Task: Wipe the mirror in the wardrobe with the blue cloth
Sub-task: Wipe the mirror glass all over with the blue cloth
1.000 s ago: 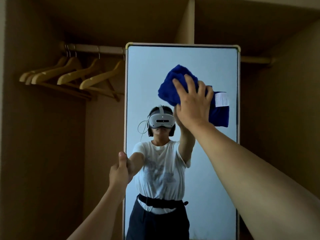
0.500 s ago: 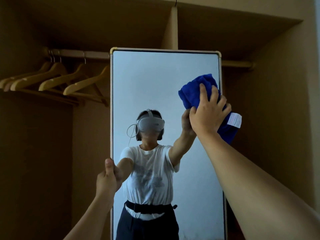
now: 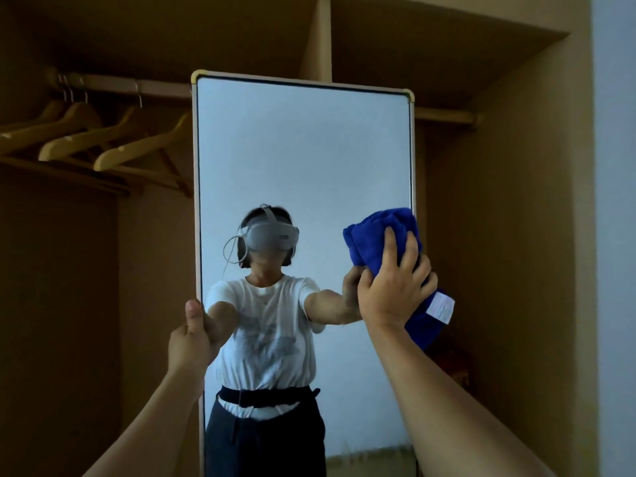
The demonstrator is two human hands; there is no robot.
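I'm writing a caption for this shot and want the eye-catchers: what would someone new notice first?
The tall mirror stands in the middle of the brown wardrobe, bright against the dim wood. At its right edge the right hand presses a bunched blue cloth to the glass, while the left hand grips the left frame. Wooden hangers hang on the rail at upper left.

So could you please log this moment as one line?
right hand: presses blue cloth on mirror right edge | left hand: grips left frame

Right hand (image 3: 392,294) with blue cloth (image 3: 375,235) against mirror (image 3: 309,160).
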